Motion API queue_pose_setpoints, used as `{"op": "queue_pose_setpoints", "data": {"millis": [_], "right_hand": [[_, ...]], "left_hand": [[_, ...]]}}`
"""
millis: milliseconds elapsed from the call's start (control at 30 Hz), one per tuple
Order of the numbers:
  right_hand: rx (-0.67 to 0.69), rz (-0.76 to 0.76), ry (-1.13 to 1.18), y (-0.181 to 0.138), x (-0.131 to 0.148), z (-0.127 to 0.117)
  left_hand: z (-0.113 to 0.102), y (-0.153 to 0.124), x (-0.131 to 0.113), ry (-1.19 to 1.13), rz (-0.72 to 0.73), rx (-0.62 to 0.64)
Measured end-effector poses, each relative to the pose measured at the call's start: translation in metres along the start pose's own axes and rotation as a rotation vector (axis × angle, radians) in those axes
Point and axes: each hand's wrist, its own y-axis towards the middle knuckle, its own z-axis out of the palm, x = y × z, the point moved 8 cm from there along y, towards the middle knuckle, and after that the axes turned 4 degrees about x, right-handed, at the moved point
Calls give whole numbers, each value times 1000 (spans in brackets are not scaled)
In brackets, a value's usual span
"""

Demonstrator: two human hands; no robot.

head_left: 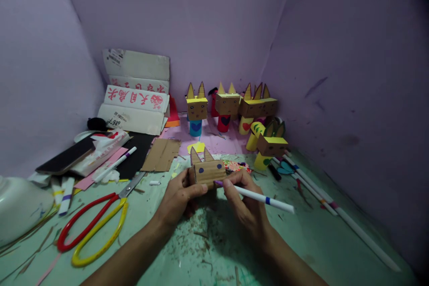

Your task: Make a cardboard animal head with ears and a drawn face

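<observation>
My left hand [181, 196] grips the left side of a small cardboard animal head [209, 172], its thumb across the lower front. Two pointed ears stand on top, and two dark purple eyes mark its front. In my right hand [246, 196] is a purple marker [264, 199] with a white barrel, held like a pen. Its purple tip meets the lower front of the head, below the eyes. The fingers of my right hand are close to the head's right edge. Behind it lie a yellow paper scrap [195, 147] and a red patterned piece [236, 166].
Finished-looking cardboard animals on coloured tubes, such as the blue one [195, 128], stand at the back. Large scissors [100, 223] lie at left, near a white bottle [22, 210]. Folded cardboard [137, 107] leans at the back left. More markers [321, 192] lie along the right wall.
</observation>
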Motion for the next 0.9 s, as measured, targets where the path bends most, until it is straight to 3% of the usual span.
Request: {"op": "queue_pose_setpoints", "data": {"millis": [900], "right_hand": [[30, 2, 88, 3, -1, 1]], "left_hand": [[1, -1, -1, -12, 12, -1]]}}
